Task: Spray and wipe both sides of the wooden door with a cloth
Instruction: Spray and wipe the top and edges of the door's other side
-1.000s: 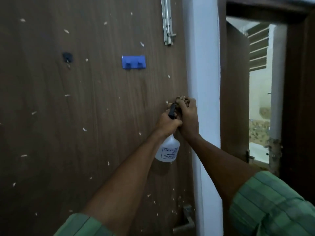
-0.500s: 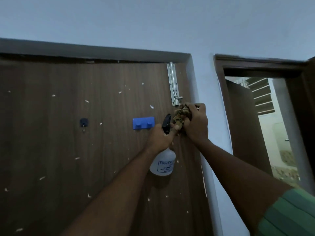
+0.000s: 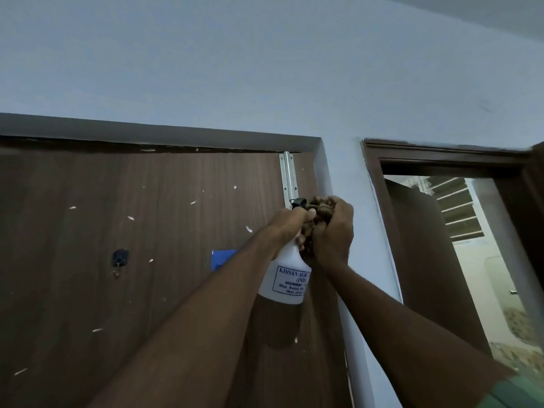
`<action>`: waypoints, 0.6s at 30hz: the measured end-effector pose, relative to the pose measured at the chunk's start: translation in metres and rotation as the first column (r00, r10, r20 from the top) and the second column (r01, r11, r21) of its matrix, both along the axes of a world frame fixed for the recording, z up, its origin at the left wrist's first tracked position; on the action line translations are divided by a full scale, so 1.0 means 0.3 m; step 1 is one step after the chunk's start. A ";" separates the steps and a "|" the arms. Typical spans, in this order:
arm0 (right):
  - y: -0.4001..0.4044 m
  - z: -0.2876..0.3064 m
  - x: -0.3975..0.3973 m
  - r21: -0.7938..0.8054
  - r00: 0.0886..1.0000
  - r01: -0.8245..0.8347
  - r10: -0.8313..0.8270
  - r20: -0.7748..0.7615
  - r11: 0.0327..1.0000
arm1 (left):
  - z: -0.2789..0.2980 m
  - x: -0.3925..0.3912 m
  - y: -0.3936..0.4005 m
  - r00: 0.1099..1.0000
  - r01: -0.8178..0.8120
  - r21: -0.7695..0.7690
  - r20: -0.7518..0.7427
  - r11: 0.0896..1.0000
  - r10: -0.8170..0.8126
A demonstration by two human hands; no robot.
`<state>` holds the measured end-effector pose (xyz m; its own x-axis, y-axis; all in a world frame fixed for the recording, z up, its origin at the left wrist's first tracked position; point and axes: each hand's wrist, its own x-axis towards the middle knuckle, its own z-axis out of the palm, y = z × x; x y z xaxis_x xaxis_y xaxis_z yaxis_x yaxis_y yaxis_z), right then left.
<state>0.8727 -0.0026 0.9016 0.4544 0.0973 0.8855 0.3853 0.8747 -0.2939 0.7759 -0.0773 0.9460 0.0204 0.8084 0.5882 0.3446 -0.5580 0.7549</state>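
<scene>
Left hand (image 3: 290, 223) gripping the neck of a white spray bottle (image 3: 287, 279), right hand (image 3: 332, 231) clutching a bunched brown cloth (image 3: 316, 209) beside its nozzle, both raised near the steel latch (image 3: 288, 179), dark wooden door (image 3: 117, 245) flecked with pale specks, blue hook (image 3: 222, 257)

Wooden door (image 3: 147, 245): dark brown, closed, pale flecks all over. White spray bottle (image 3: 287, 278) upright near its 3 o'clock edge; bunched brown cloth (image 3: 319, 214) touching nozzle at bottle's 1 o'clock.
</scene>
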 end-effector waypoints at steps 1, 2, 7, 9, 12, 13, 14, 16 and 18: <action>0.012 0.025 0.009 0.004 1.000 -0.004 0.004 -0.019 1.000 | 0.018 0.004 0.008 0.999 -0.040 0.016 -0.002 0.999 0.040; 0.022 0.048 0.017 0.005 1.000 -0.007 0.007 -0.008 1.000 | 0.033 0.008 0.019 0.992 -0.121 0.062 -0.030 0.991 0.123; 0.082 0.127 0.016 0.053 0.999 -0.012 0.010 0.035 0.999 | 0.085 0.029 0.062 0.871 -0.368 0.294 -0.223 0.882 0.438; 0.090 0.156 0.017 0.053 0.993 -0.034 0.039 -0.108 0.998 | 0.102 0.026 0.076 0.854 -0.389 0.310 -0.232 0.867 0.466; 0.109 0.213 0.046 0.032 0.972 0.004 0.003 -0.234 0.999 | 0.121 0.024 0.102 0.831 -0.430 0.348 -0.208 0.833 0.516; 0.114 0.229 0.055 0.030 0.980 0.042 -0.036 -0.196 0.999 | 0.124 0.021 0.107 0.817 -0.452 0.361 -0.201 0.816 0.541; 0.116 0.247 0.066 0.033 0.986 0.067 -0.061 -0.158 0.997 | 0.131 0.020 0.110 0.804 -0.469 0.366 -0.199 0.804 0.560; 0.131 0.279 0.086 0.042 0.993 0.050 -0.045 -0.109 0.998 | 0.148 0.027 0.117 0.810 -0.461 0.357 -0.204 0.812 0.550; 0.135 0.293 0.089 0.054 0.998 0.030 -0.027 -0.059 0.998 | 0.166 0.030 0.114 0.829 -0.418 0.358 -0.225 0.835 0.512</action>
